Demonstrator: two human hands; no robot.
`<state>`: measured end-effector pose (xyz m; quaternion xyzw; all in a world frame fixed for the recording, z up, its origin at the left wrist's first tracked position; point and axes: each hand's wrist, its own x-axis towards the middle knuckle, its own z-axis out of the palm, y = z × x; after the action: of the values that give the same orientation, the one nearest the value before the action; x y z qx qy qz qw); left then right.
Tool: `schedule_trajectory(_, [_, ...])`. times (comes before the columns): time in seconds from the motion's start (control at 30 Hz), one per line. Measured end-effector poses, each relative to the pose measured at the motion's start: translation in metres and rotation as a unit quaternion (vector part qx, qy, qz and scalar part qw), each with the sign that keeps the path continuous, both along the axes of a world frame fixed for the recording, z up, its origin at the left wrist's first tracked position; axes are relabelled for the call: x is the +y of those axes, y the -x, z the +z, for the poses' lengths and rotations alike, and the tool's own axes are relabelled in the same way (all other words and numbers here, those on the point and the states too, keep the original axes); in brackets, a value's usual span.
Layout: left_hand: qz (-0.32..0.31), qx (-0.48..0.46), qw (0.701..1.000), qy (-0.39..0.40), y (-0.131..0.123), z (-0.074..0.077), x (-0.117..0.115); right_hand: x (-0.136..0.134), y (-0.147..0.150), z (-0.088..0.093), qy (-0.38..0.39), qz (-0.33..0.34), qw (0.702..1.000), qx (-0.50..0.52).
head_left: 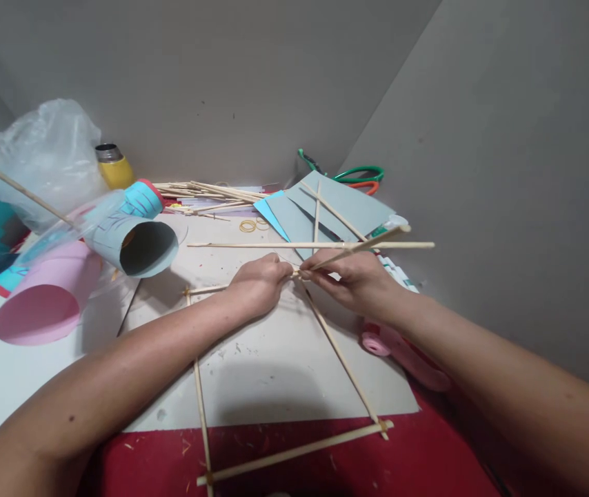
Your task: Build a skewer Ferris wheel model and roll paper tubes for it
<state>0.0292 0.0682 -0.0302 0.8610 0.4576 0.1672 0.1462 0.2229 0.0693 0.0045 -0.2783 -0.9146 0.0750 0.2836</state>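
A four-sided frame of thin wooden sticks lies over the board and the red surface, its visible corners bound with yellowish rubber bands. My left hand is closed around the far stick close to the far right corner. At that corner, my right hand pinches a wooden stick that slants up and right from the fingertips. The fingers of both hands nearly meet, and they hide most of the joint. Just beyond the hands runs a long loose stick, lying crosswise.
Grey-blue paper sheets, scissors and a bundle of sticks are at the back. Loose rubber bands lie nearby. Paper tubes, a plastic bag and a yellow bottle stand left; a pink object lies right.
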Motion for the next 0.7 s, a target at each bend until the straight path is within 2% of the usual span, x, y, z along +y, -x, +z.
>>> schedule_trajectory(0.2, [-0.016,-0.026,1.0,-0.006,0.0026,-0.0031,-0.0004,0.0028,0.0011,0.0007,0.027,-0.015,0.999,0.031])
schedule_trajectory(0.4, [-0.022,-0.031,0.999,-0.008,0.0038,-0.0033,-0.0006,0.0033,0.0019,0.0033,0.043,-0.015,0.999,0.021])
schedule_trajectory(0.7, [0.008,-0.015,1.0,-0.018,0.001,0.0005,-0.0031,0.0044,0.0033,-0.0014,0.094,-0.028,0.994,0.056])
